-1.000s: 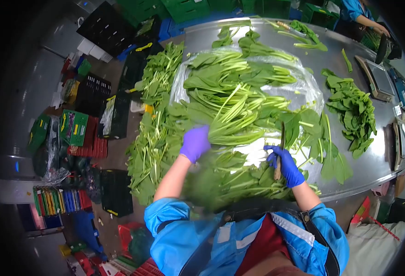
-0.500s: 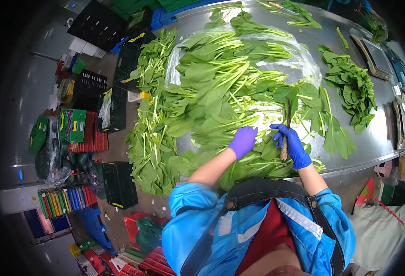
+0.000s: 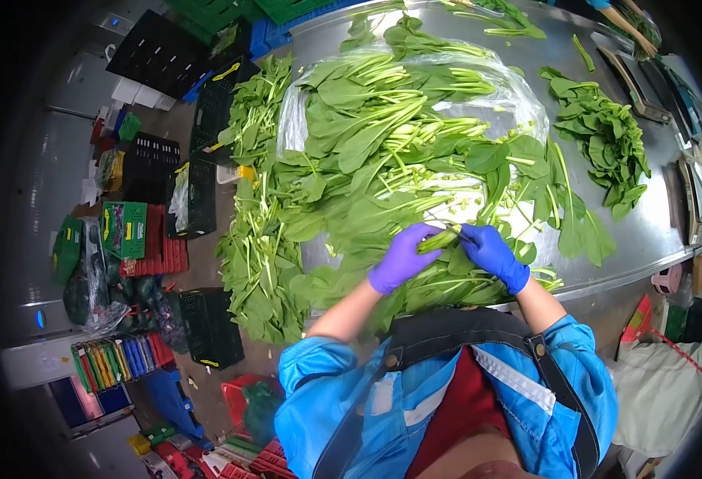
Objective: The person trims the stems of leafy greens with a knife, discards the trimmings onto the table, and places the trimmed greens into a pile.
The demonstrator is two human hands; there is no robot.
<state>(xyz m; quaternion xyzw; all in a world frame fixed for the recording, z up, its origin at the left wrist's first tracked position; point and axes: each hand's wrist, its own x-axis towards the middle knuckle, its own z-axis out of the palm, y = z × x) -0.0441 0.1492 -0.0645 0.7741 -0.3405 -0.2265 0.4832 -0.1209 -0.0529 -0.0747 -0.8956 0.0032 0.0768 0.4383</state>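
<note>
My left hand (image 3: 401, 257), in a purple glove, is closed around the stems of a leafy green (image 3: 442, 239). Close beside it, at the stem ends, my right hand (image 3: 494, 257) in a blue glove is closed on a knife (image 3: 464, 235); only a thin dark part of the knife shows, its handle being hidden in the glove. A large heap of leafy greens (image 3: 367, 120) with pale stems lies beyond both hands, partly on clear plastic sheeting (image 3: 291, 120). Cut stem pieces and loose leaves surround my hands.
The metal table (image 3: 598, 243) carries a separate pile of greens (image 3: 602, 140) on the right, beside scales (image 3: 638, 88). More greens (image 3: 263, 255) line the left edge. Dark crates (image 3: 207, 327) stand at left. Another person's hand (image 3: 646, 44) is at the top right.
The knife, upright in my right hand before, has turned down toward the stems. My left hand has moved slightly left and down and now grips stems, and both hands have come together.
</note>
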